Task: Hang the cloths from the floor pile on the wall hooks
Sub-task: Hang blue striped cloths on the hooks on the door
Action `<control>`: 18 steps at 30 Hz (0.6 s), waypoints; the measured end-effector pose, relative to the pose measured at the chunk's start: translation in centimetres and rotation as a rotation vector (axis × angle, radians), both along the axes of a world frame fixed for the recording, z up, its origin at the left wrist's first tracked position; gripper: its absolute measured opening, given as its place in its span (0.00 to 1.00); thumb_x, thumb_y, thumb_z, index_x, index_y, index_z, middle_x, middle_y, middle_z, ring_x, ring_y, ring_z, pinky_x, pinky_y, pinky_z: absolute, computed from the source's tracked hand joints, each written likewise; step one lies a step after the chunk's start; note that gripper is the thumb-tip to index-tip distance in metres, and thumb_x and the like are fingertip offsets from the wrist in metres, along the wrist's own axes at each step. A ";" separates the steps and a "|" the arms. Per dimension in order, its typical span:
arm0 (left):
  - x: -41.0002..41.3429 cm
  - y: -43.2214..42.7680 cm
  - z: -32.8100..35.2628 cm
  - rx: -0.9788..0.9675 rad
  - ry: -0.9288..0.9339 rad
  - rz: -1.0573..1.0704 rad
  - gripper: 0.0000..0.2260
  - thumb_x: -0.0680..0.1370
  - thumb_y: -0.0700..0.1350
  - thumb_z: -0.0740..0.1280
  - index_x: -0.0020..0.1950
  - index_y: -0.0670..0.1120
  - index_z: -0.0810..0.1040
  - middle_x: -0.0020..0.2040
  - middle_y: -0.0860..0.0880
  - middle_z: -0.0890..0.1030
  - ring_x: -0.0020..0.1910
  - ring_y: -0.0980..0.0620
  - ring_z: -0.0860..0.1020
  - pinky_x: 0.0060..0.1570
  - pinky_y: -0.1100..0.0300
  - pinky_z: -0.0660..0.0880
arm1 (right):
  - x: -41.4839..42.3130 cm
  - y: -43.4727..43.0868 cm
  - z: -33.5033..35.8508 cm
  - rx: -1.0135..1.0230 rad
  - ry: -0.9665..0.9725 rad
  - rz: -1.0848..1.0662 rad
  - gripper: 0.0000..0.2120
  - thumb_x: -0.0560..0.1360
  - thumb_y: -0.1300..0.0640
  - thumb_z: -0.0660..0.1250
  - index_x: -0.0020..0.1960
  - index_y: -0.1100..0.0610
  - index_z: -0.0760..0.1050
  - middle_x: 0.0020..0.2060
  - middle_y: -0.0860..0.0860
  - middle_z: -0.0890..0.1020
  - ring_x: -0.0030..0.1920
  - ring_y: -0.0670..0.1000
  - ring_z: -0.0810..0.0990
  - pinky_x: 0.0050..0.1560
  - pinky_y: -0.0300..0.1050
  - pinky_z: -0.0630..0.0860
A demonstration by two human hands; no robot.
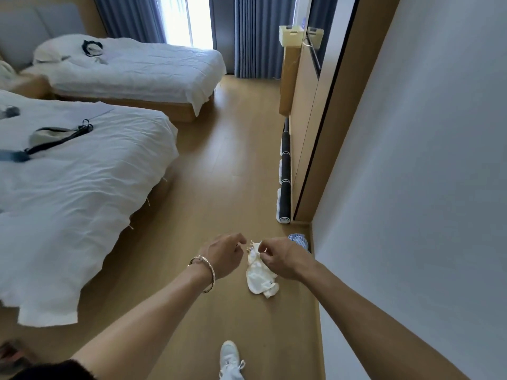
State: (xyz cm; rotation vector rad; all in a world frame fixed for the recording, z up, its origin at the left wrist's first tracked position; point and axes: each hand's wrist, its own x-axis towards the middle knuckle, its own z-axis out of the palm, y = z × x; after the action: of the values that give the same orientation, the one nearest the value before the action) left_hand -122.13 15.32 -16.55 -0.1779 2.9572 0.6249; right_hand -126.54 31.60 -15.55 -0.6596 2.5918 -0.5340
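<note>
Cannot make out a single word, number or brand name anywhere. Closest to lettering: a small dark tag point(270, 283) near the lower edge of the white cloth point(259, 274), far too tiny to read. High up by the far wall panel, a bluish sticker point(303, 23) with some pale marking, blurred beyond reading.
</note>
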 end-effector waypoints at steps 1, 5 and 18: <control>-1.6 -0.2 -0.3 0.023 -0.004 -0.003 0.15 0.78 0.43 0.56 0.61 0.53 0.75 0.57 0.50 0.79 0.58 0.50 0.75 0.51 0.60 0.70 | -1.5 -0.2 0.0 0.009 0.004 -0.009 0.14 0.79 0.54 0.57 0.59 0.54 0.76 0.56 0.52 0.81 0.54 0.52 0.79 0.50 0.44 0.75; -8.8 -0.4 -0.9 0.068 0.021 -0.097 0.15 0.78 0.42 0.56 0.61 0.52 0.75 0.55 0.48 0.81 0.55 0.48 0.76 0.51 0.60 0.71 | -8.1 -0.1 0.6 0.044 0.039 -0.083 0.13 0.79 0.54 0.57 0.57 0.55 0.77 0.55 0.53 0.81 0.53 0.53 0.79 0.48 0.43 0.73; -24.8 0.3 -5.4 0.097 -0.130 -0.294 0.15 0.77 0.43 0.55 0.61 0.52 0.74 0.53 0.47 0.81 0.52 0.47 0.77 0.49 0.57 0.74 | -21.6 2.7 -3.2 0.126 -0.087 -0.376 0.13 0.79 0.52 0.57 0.58 0.54 0.76 0.55 0.52 0.80 0.49 0.50 0.76 0.46 0.42 0.70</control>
State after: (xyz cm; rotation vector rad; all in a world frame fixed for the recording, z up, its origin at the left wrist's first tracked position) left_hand -146.97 15.60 -21.92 0.2127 2.7441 0.6832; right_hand -148.10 34.34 -18.77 -0.1025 2.6491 -0.4919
